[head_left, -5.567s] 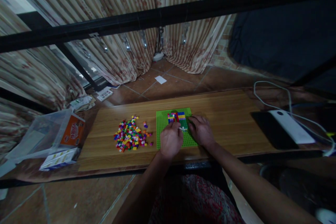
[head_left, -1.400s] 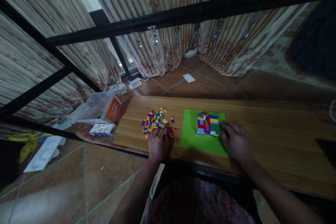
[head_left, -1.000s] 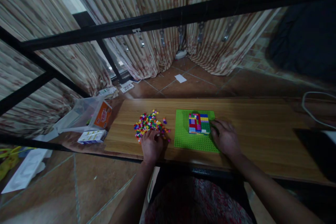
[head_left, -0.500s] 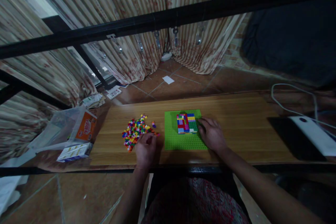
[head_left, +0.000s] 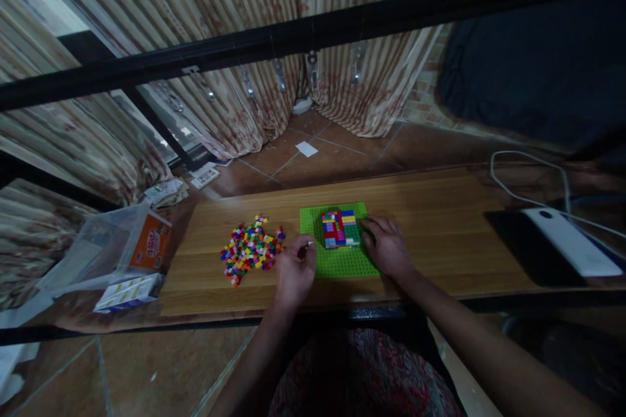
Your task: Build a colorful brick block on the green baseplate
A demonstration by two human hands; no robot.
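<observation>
My left hand (head_left: 296, 270) is over the left edge of the green baseplate (head_left: 337, 267). Its thumb and forefinger pinch a tiny pale toy brick (head_left: 310, 244). On the plate stands a low block of multicoloured bricks (head_left: 337, 231), red and blue on the left, green and yellow on the right. My right hand (head_left: 388, 247) rests at the plate's right edge, fingers apart and loosely bent, fingertips close beside the built block; whether they touch it I cannot tell. A loose pile of small bricks (head_left: 249, 249) lies left of my left hand.
The wooden tabletop (head_left: 440, 228) carries everything. At its right end is a black and white flat object (head_left: 570, 241) with a white cable (head_left: 518, 153). To the left are a clear plastic bin (head_left: 105, 244) and a small box (head_left: 130, 292). A dark bar (head_left: 274, 39) crosses ahead.
My left hand has moved right from the brick pile to the plate's left edge, now with a pale brick in its fingertips. My right hand stays beside the built block. The view has shifted slightly.
</observation>
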